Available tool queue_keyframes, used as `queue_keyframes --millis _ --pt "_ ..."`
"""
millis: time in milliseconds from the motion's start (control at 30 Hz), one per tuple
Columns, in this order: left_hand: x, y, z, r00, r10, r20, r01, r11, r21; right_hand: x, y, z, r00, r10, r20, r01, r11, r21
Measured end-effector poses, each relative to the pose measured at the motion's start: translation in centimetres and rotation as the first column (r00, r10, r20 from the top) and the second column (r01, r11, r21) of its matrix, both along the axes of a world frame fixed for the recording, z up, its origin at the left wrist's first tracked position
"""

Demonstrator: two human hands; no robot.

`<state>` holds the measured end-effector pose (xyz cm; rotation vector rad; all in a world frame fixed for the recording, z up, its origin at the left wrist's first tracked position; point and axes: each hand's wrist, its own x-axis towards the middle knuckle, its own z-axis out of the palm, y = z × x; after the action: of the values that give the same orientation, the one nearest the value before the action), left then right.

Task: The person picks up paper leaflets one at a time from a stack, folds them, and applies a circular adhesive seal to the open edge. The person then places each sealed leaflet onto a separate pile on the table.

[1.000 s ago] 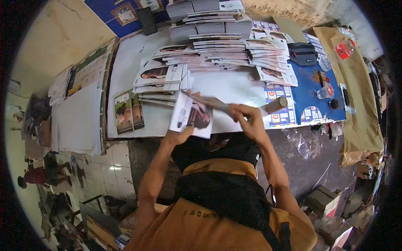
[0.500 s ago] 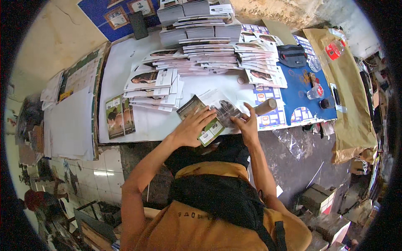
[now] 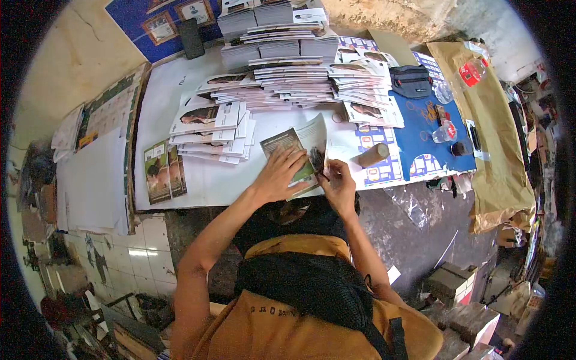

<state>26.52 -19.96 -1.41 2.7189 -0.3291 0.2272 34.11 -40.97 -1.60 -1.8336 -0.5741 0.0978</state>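
Near the close edge of the white table (image 3: 222,186), straight ahead of the body, I have the booklet (image 3: 281,141) lying open between both hands. Its left leaf is flat or nearly so, its long axis running away from me with the far end leaning left. My left hand (image 3: 281,174) is laid palm down across that leaf, fingers extended and slightly spread, gripping nothing; how hard it presses I can't tell. My right hand (image 3: 337,185) is at the booklet's lower right, thumb and fingers drawn together in what I read as a pinch on the right leaf (image 3: 313,133), which curls up off the table. The exact contact is too small for me to make out.

The relation that counts, as I judge it: the raised leaf lies left of the right hand and farther out, its length running away from me. The right hand is the nearer one to its free edge; the left covers the flat leaf, fingertips close to where the leaves meet. A brown cylinder (image 3: 373,155) is near the right hand, apart from it.
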Motion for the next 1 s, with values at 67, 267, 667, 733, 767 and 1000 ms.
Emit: queue_keyframes --millis 67,267,667,733,767,1000 --pt "-0.1 -0.4 -0.8 0.998 0.047 0.032 -0.049 0.998 0.032 0.3 0.5 -1.5 0.997 -0.014 0.073 0.018 0.998 -0.055" --pt "-0.1 -1.3 -0.8 0.994 0.103 0.038 -0.104 0.994 0.034 -0.5 1.4 -1.9 0.993 -0.107 0.046 0.112 0.986 -0.122" --pt "0.8 -0.8 -1.5 0.970 0.234 0.067 -0.228 0.969 -0.092 -0.9 2.4 -1.7 0.979 -0.171 0.113 0.196 0.946 -0.258" --pt "1.9 -0.4 -1.2 0.957 0.276 0.090 -0.268 0.960 -0.086 -0.8 2.3 -1.5 0.981 -0.163 0.106 0.186 0.945 -0.269" --pt "2.3 -0.3 -1.1 0.942 0.316 0.114 -0.308 0.948 -0.081 -0.8 2.3 -1.4 0.983 -0.154 0.099 0.176 0.944 -0.278" --pt "2.7 -1.0 -0.9 0.924 0.365 0.118 -0.367 0.930 0.000 -0.3 1.7 -1.2 0.996 -0.039 0.075 0.064 0.924 -0.378"
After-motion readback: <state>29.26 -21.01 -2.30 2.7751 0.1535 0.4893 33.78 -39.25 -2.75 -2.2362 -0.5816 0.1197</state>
